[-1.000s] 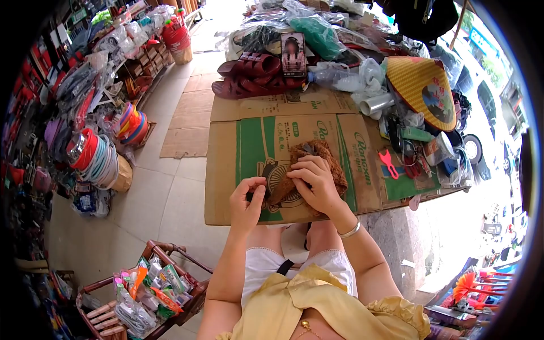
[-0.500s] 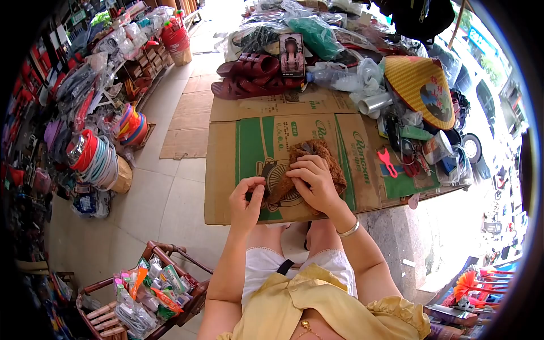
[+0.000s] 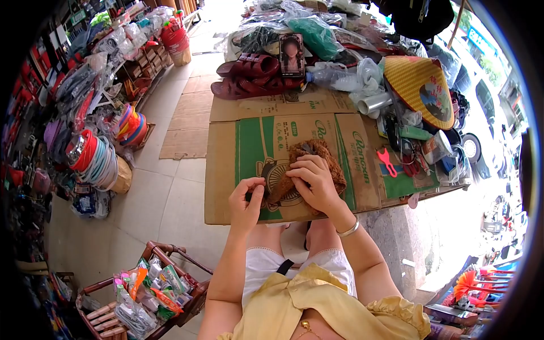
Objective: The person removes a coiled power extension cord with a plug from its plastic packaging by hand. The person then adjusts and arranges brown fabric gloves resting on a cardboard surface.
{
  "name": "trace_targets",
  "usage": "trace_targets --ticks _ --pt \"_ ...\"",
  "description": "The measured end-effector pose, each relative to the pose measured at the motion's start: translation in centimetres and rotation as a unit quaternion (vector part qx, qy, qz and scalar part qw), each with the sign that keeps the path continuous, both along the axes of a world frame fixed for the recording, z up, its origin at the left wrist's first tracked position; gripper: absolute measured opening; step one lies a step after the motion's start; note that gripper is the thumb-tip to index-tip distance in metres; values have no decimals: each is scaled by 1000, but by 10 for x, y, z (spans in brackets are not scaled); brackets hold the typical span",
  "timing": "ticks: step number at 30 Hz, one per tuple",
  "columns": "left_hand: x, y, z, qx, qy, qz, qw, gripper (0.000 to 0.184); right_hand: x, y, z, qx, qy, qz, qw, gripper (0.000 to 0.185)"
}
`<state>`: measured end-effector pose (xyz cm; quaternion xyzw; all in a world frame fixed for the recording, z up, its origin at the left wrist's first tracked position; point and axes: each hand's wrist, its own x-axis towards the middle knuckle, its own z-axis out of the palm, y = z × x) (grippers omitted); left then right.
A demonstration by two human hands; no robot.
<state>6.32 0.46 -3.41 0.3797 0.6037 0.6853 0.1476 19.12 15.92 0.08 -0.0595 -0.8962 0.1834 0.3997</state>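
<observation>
A fuzzy brown cloth-like piece (image 3: 334, 170) lies bunched on the flattened cardboard (image 3: 221, 170) with green print. My right hand (image 3: 313, 180) rests over it, fingers bent and pressed onto its near side. Left of it, my left hand (image 3: 248, 198) is curled with thumb and forefinger close together beside the piece's narrow left end; whatever lies between these fingertips is too small to make out. Behind the cardboard's printed part, a phone (image 3: 292, 55) showing a picture of a person leans upright by dark red sandals (image 3: 249, 79).
A plastic bottle (image 3: 334, 78), a yellow conical hat (image 3: 416, 85) and a pink-red tool (image 3: 387, 163) are on the table's right side. Bagged goods are heaped behind. At lower left stands a rack (image 3: 96, 284) of small packages; red buckets (image 3: 85, 150) stand at left.
</observation>
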Motion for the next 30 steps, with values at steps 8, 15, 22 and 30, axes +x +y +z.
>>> trace_targets --ticks 8,15,22,30 --pt "1 0 2 1 -1 1 1000 17 0 0 -1 0 2 -1 1000 16" --pt "2 1 3 6 -14 16 1000 14 0 1 -2 3 6 0 1000 17" --pt "3 1 5 -4 -1 34 999 13 -2 1 -3 4 5 -3 1000 17" --pt "4 2 6 -10 -16 24 1000 11 -2 0 -2 1 12 -8 1000 15"
